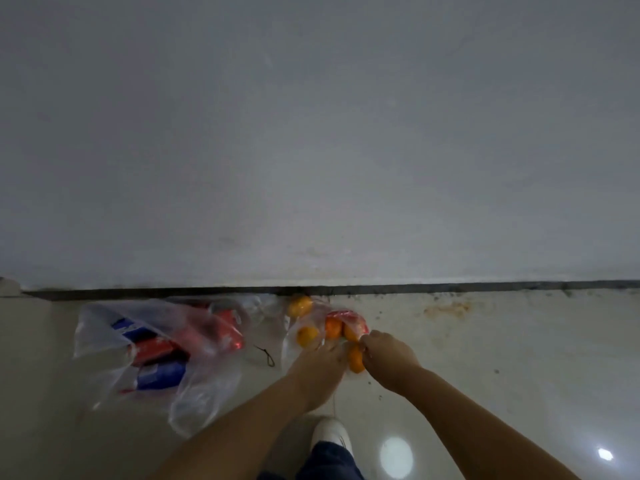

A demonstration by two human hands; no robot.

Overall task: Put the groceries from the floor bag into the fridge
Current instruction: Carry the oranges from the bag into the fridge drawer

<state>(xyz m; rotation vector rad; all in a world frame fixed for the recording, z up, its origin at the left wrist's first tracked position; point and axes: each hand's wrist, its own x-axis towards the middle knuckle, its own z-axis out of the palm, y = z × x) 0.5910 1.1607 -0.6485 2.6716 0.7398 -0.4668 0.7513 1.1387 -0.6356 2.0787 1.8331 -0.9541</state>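
Nearest you, your white shoe (pixel 330 433) and a dark trouser leg (pixel 325 460) stand on the pale glossy floor (pixel 485 358), with two bright light reflections on the tiles to the right of them. Both your bare forearms reach forward and down from the bottom edge.

Your left hand (pixel 323 358) lies over the near edge of a small clear bag of oranges (pixel 325 327); its fingers point into the fruit, but blur and the plastic hide them, so you cannot tell whether it is gripping anything. Your right hand (pixel 389 351) is clenched just beside it, pinching the thin plastic of that bag where it bunches above one orange (pixel 356 358). Red netting (pixel 348 318) shows among the fruit farther in.

Left of this, apart from your hands, a larger clear bag (pixel 156 344) lies flat on the floor with red and blue packets (pixel 162 355) inside. A small dark cord (pixel 266 355) lies between the two bags.

Beyond everything, a dark strip (pixel 450 288) runs along the floor's far edge under a plain grey surface (pixel 311 133).
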